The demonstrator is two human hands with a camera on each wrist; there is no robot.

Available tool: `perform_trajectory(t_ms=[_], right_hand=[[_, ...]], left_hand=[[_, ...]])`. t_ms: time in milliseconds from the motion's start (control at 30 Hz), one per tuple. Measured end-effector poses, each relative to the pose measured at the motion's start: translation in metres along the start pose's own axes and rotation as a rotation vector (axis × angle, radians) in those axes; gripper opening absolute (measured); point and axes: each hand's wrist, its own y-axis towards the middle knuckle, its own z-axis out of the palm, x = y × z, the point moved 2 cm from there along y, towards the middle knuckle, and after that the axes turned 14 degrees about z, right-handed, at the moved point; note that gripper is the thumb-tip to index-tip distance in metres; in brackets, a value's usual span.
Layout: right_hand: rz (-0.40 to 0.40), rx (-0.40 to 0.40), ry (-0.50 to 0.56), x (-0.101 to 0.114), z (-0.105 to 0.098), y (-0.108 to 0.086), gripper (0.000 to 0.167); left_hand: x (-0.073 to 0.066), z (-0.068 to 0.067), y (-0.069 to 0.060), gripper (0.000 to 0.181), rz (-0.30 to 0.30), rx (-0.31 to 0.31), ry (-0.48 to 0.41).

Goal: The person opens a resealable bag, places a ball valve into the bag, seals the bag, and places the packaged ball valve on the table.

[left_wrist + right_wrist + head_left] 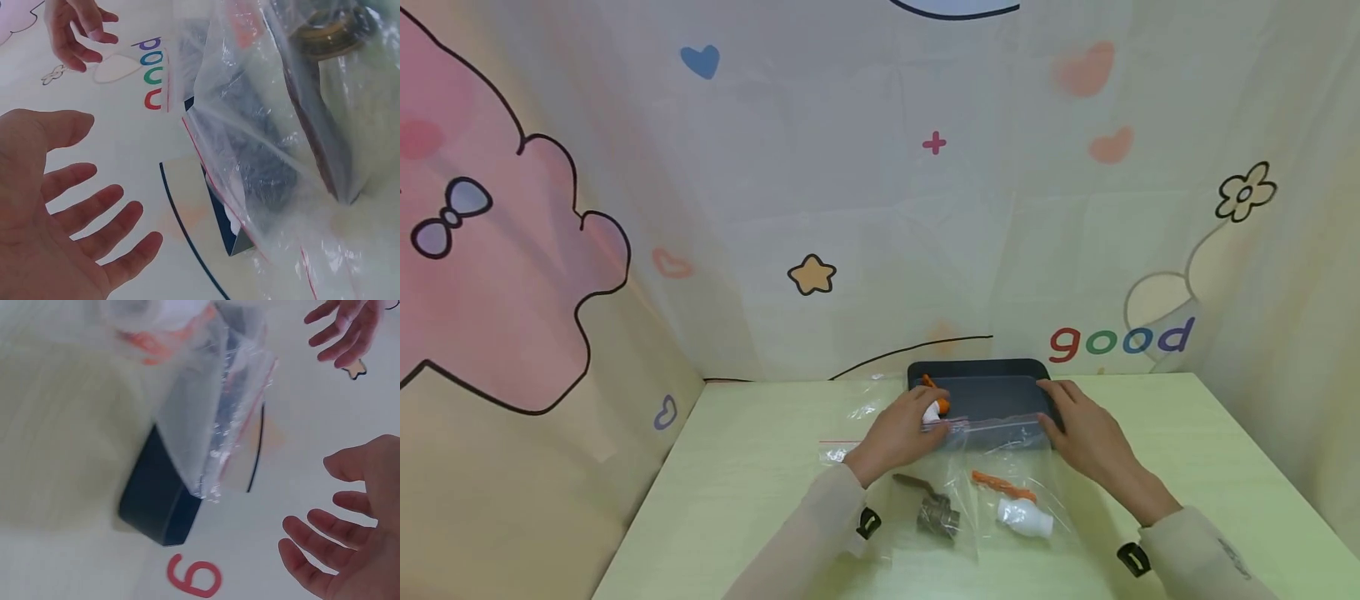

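Observation:
My left hand [898, 433] hovers over the left part of a dark tray [1000, 368], its fingers spread and holding nothing. My right hand [1093, 433] is beside the tray's right edge, fingers apart, also holding nothing. A white and orange piece [931, 412] shows in the tray, partly hidden by my left hand. In front lie clear zip bags: one holds a metal ball valve [938, 515] with a long lever, another a white plastic valve [1025, 517] with an orange handle [1003, 486]. The bags' tops overlap the tray's front.
More clear plastic bag [835, 452] lies at the left of the metal valve. A pale green table [722, 492] carries everything. Behind the tray hangs a printed curtain [880, 208], close to the table's back edge.

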Motion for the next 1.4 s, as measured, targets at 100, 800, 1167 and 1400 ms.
perform_trajectory(t_ms=[100,800,1167,1400], right_hand=[[-0.043,-0.016,-0.002,0.012,-0.008,-0.004,0.055],[-0.281,-0.014,0.045,0.058,-0.012,-0.027,0.075],[-0.276,0.052,0.025,0.067,-0.007,-0.036,0.072],[-0.292,0.059,0.038,0.070,-0.005,-0.041,0.072]], left_hand=[[0.000,-0.006,-0.008,0.055,-0.008,0.003,0.026],[0.033,-0.029,-0.048,0.073,-0.083,0.067,0.170],[0.061,-0.025,-0.048,0.074,-0.143,0.091,0.137],[0.078,-0.018,-0.041,0.073,-0.185,0.109,0.112]])
